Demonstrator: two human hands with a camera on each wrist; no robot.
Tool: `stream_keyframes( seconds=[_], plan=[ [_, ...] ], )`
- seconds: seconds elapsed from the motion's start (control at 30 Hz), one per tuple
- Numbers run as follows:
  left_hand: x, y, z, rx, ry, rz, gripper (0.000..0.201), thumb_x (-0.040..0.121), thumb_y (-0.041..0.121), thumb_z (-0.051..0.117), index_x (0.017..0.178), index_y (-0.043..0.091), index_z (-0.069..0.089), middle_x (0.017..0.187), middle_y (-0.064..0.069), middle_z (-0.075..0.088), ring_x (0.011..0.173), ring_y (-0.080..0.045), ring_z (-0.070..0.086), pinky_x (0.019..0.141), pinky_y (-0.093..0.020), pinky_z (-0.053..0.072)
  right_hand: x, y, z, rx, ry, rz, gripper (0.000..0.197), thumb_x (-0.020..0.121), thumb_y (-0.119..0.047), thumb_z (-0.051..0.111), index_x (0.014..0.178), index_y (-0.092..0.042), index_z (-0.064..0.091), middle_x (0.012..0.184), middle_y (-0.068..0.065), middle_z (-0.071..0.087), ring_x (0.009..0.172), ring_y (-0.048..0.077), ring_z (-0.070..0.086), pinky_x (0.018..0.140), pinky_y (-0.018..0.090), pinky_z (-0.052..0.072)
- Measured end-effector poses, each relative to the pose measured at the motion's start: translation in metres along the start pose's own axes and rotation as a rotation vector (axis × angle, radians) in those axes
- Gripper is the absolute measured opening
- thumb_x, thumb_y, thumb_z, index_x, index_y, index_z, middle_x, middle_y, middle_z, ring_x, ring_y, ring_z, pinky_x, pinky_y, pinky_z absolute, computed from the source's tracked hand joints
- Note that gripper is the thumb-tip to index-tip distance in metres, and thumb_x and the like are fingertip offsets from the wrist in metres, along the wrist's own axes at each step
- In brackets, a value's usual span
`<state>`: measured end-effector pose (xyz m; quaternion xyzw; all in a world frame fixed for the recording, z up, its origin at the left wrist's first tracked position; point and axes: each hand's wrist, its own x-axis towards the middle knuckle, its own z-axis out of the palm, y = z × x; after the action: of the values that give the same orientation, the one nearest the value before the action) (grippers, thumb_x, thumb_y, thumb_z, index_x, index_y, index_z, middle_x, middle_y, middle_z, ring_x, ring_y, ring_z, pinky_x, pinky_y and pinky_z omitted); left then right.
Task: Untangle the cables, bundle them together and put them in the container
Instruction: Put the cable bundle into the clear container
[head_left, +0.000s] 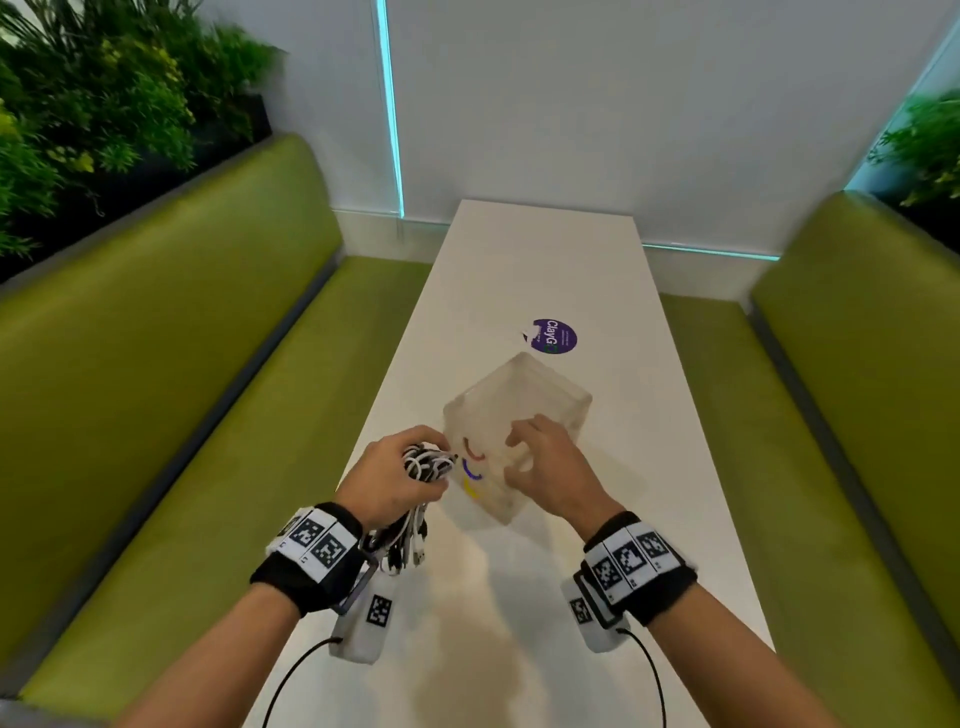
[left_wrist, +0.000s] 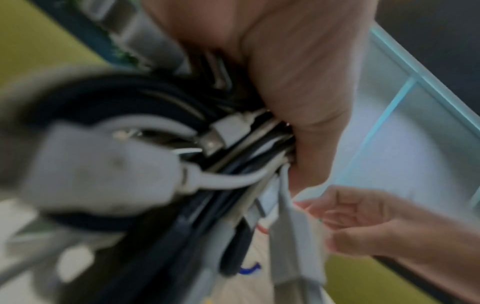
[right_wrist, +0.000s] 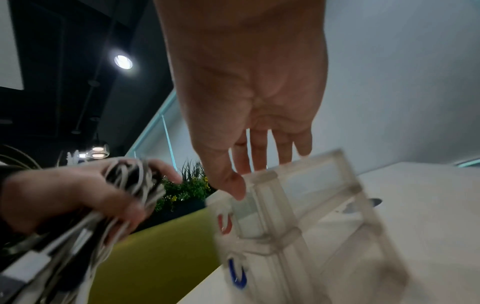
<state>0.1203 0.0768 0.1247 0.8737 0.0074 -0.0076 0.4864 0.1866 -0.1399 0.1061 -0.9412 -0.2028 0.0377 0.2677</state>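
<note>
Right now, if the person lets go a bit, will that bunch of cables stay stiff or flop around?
Probably flop. The cables loop loosely above the left hand, and their plug ends hang down below it, so they look bendy. The bunch likely feels light, since one hand holds it. Loose ends might snag on the rim of the container.

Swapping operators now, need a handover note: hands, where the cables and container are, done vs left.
Left hand: grips the bundle of black and white cables, plug ends hanging below the wrist.
Right hand: fingers reach over the near rim of the container, thumb on its outer wall; whether it grips is unclear.
The translucent container sits on the white table and looks tilted, right beside the bundle. Nothing visible inside it.
Done: cables gathered into one bundle.
Left: put the bundle into the container and let go.
</note>
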Motion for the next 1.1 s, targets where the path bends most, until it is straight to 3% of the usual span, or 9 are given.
stream_keyframes(
  seconds=[0.13,0.27,0.4,0.5,0.57,0.67,0.73,0.83,1.1],
  plan=[
    [-0.018,0.008,0.011,0.269,-0.197,0.004,0.063,0.067,0.017,0.07,0.118,0.05,0.056,0.079,0.013,0.067,0.076,-0.011,0.061,0.066,-0.017,0.046,-0.048,0.02,-0.019,0.005,-0.092,-0.008,0.049,0.08,-0.012,0.064,0.127,-0.018,0.051,0.126,-0.006,0.053,0.113,0.018,0.052,0.088,0.027,0.043],
    [-0.038,0.018,0.021,0.414,-0.295,0.024,0.076,0.068,0.015,0.067,0.131,0.053,0.046,0.08,0.006,0.068,0.07,-0.014,0.057,0.064,-0.019,0.045,-0.079,0.034,-0.035,0.049,-0.154,-0.038,0.055,0.083,-0.005,0.061,0.134,-0.018,0.048,0.117,-0.011,0.056,0.11,0.011,0.052,0.082,0.016,0.036],
    [-0.052,0.021,0.033,0.505,-0.373,0.018,0.081,0.07,0.014,0.066,0.134,0.055,0.039,0.078,0.006,0.06,0.069,-0.015,0.052,0.062,-0.022,0.044,-0.096,0.037,-0.039,0.071,-0.177,-0.051,0.056,0.082,-0.002,0.061,0.133,-0.021,0.049,0.108,-0.016,0.053,0.095,0.022,0.059,0.081,0.024,0.045],
    [-0.056,0.019,0.035,0.522,-0.364,0.012,0.083,0.07,0.013,0.066,0.135,0.056,0.037,0.07,0.003,0.059,0.064,-0.015,0.052,0.064,-0.025,0.047,-0.105,0.034,-0.042,0.067,-0.193,-0.052,0.051,0.083,-0.003,0.061,0.131,-0.019,0.05,0.115,-0.013,0.055,0.105,0.021,0.057,0.09,0.025,0.044],
    [-0.056,0.018,0.034,0.518,-0.352,0.008,0.083,0.069,0.011,0.067,0.133,0.056,0.039,0.066,0.005,0.057,0.059,-0.012,0.05,0.062,-0.025,0.046,-0.115,0.028,-0.042,0.08,-0.071,-0.098,0.039,0.084,-0.008,0.062,0.122,-0.018,0.057,0.124,-0.008,0.056,0.116,0.013,0.05,0.097,0.018,0.036],
    [-0.054,0.016,0.035,0.48,-0.34,0.001,0.081,0.068,0.01,0.067,0.132,0.054,0.044,0.075,0.002,0.063,0.064,-0.014,0.054,0.066,-0.026,0.049,-0.136,0.013,-0.023,0.08,0.148,-0.164,0.025,0.084,-0.013,0.062,0.108,-0.019,0.067,0.107,-0.004,0.062,0.103,0.012,0.051,0.088,0.018,0.038],
    [-0.053,0.015,0.035,0.446,-0.329,0.001,0.079,0.067,0.01,0.068,0.131,0.052,0.047,0.08,0.003,0.064,0.066,-0.013,0.056,0.067,-0.024,0.049,-0.143,0.003,0.005,0.025,-0.077,-0.04,0.029,0.086,-0.016,0.058,0.114,-0.019,0.066,0.106,0.001,0.064,0.101,0.019,0.057,0.086,0.027,0.043],
    [-0.051,0.015,0.035,0.393,-0.333,-0.013,0.076,0.068,0.009,0.069,0.13,0.049,0.05,0.088,0.005,0.065,0.068,-0.01,0.058,0.067,-0.023,0.051,-0.138,0.003,0.051,-0.166,-0.498,0.179,0.045,0.089,-0.017,0.05,0.134,-0.015,0.048,0.126,0.01,0.058,0.114,0.028,0.054,0.092,0.036,0.047],
    [-0.047,0.022,0.04,0.338,-0.305,-0.048,0.067,0.07,0.008,0.071,0.129,0.036,0.056,0.123,0.002,0.063,0.095,-0.015,0.063,0.084,-0.027,0.052,-0.13,0.005,0.082,-0.209,-0.399,0.243,0.043,0.091,-0.012,0.046,0.134,-0.007,0.042,0.13,0.014,0.05,0.116,0.032,0.052,0.09,0.038,0.045]
  ],
)
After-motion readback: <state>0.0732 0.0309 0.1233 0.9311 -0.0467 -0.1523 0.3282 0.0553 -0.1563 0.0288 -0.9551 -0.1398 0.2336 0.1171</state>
